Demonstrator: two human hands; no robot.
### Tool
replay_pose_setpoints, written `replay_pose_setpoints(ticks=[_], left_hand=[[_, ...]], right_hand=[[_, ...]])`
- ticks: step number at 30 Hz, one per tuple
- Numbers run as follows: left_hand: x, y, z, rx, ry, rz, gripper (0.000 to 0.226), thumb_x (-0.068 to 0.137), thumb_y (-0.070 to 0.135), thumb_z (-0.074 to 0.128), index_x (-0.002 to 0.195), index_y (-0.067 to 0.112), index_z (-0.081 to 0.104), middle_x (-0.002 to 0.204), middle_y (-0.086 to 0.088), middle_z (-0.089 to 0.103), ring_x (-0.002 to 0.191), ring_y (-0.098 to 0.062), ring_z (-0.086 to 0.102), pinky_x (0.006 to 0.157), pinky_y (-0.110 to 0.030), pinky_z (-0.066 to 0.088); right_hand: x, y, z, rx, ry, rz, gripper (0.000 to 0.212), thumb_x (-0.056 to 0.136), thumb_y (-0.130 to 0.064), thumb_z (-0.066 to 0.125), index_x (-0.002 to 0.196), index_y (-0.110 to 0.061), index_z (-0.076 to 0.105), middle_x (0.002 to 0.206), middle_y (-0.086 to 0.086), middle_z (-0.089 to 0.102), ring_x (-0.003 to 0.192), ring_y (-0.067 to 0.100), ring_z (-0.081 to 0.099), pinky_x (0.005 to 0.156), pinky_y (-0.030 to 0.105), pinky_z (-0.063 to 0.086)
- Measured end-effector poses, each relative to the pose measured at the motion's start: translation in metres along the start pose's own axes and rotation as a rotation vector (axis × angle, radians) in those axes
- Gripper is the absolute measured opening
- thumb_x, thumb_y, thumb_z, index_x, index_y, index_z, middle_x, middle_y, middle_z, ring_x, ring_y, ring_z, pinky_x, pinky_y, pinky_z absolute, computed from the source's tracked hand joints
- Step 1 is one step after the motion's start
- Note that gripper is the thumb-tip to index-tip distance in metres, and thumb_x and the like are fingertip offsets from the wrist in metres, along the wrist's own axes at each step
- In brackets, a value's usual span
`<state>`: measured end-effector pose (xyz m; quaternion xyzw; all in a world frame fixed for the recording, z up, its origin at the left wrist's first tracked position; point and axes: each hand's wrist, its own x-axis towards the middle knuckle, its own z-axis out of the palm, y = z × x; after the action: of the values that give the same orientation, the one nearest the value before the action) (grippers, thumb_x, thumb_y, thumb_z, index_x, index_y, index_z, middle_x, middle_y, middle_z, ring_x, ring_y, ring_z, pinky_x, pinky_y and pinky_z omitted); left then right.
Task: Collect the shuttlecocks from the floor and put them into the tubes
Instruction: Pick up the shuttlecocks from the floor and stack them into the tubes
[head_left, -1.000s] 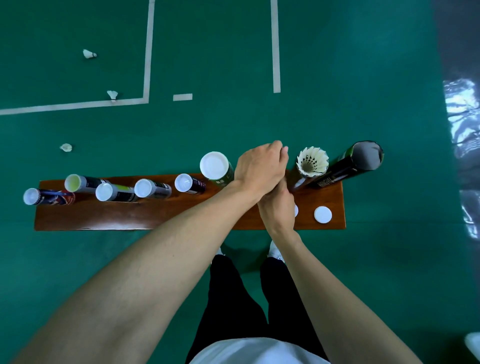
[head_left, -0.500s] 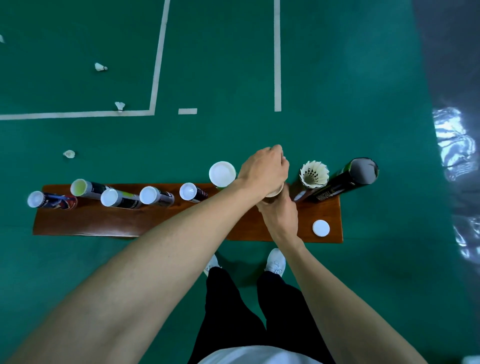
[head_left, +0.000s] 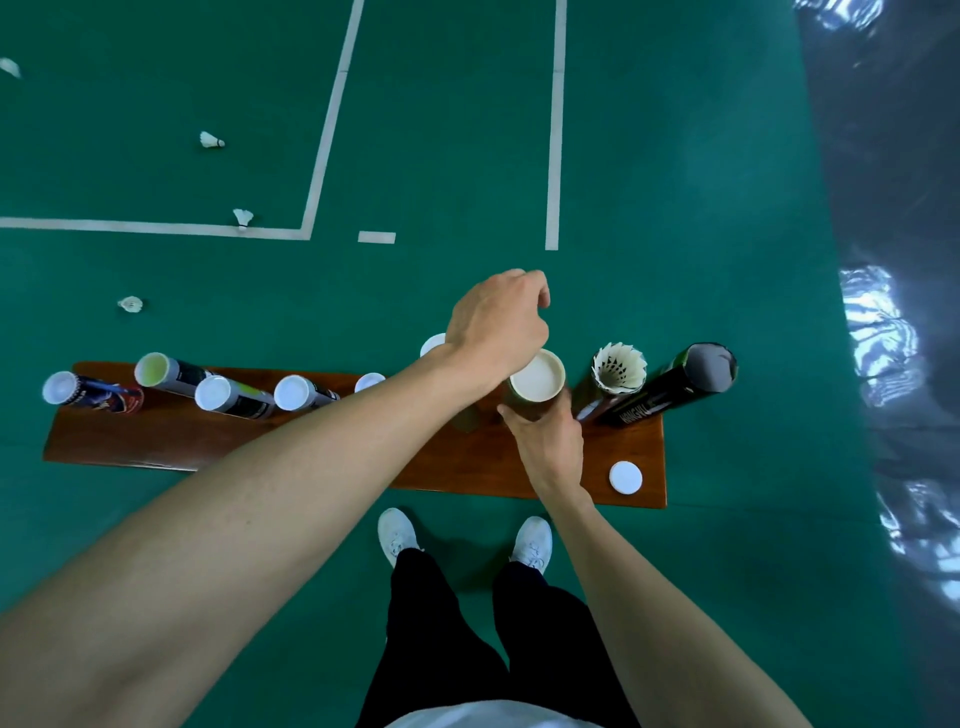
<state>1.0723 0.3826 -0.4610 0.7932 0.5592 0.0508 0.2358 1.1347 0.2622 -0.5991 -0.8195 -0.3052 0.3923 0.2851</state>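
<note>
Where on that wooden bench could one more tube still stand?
Bare wood runs along the bench's near edge, in front of the capped tubes, and around the loose cap. The far edge is crowded with tubes.
</note>
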Motion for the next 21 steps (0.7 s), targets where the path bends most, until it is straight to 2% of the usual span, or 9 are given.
replay_pose_setpoints(ticks=[5,8,13,19,21], left_hand=[[-0.007,-0.009,-0.006,0.001,0.030,0.008,0.042,0.082,-0.001,0.049,0.114,0.021,0.064,0.122,0.003,0.062,0.103,-0.023,0.059,0.080,-0.038,0.051],[-0.010,-0.014,-0.003,-0.003,-0.031,0.015,0.044,0.082,0.003,0.050,0.119,0.022,0.064,0.126,0.003,0.062,0.112,-0.023,0.059,0.086,-0.038,0.050],[-0.010,-0.012,0.007,0.074,-0.173,0.079,0.061,0.080,0.003,0.054,0.137,0.024,0.057,0.143,0.002,0.057,0.127,-0.025,0.054,0.105,-0.044,0.042],[-0.009,-0.008,0.013,0.130,-0.233,0.164,0.069,0.081,-0.004,0.052,0.143,0.026,0.052,0.149,0.002,0.052,0.133,-0.024,0.050,0.104,-0.045,0.037],[-0.009,-0.009,0.006,0.128,-0.219,0.171,0.069,0.081,-0.005,0.053,0.143,0.026,0.052,0.148,0.002,0.053,0.133,-0.024,0.049,0.105,-0.046,0.036]], right_hand=[[0.004,0.004,0.000,-0.030,-0.001,-0.011,0.096,0.077,-0.057,0.082,0.154,-0.026,0.034,0.136,0.004,0.066,0.125,0.031,0.062,0.103,0.048,0.053],[0.007,0.006,-0.001,-0.071,0.013,-0.012,0.097,0.078,-0.057,0.082,0.154,-0.026,0.031,0.132,0.006,0.068,0.121,0.032,0.065,0.100,0.046,0.055],[0.009,0.016,-0.004,-0.142,-0.014,-0.006,0.098,0.078,-0.060,0.080,0.154,-0.025,0.028,0.120,0.010,0.071,0.112,0.033,0.068,0.098,0.051,0.055],[0.000,0.027,-0.006,-0.185,-0.056,0.027,0.097,0.081,-0.060,0.077,0.154,-0.023,0.026,0.107,0.009,0.073,0.104,0.031,0.070,0.096,0.049,0.056],[-0.006,0.032,-0.010,-0.194,-0.068,0.036,0.095,0.082,-0.061,0.076,0.154,-0.024,0.027,0.110,0.007,0.073,0.107,0.029,0.069,0.097,0.048,0.056]])
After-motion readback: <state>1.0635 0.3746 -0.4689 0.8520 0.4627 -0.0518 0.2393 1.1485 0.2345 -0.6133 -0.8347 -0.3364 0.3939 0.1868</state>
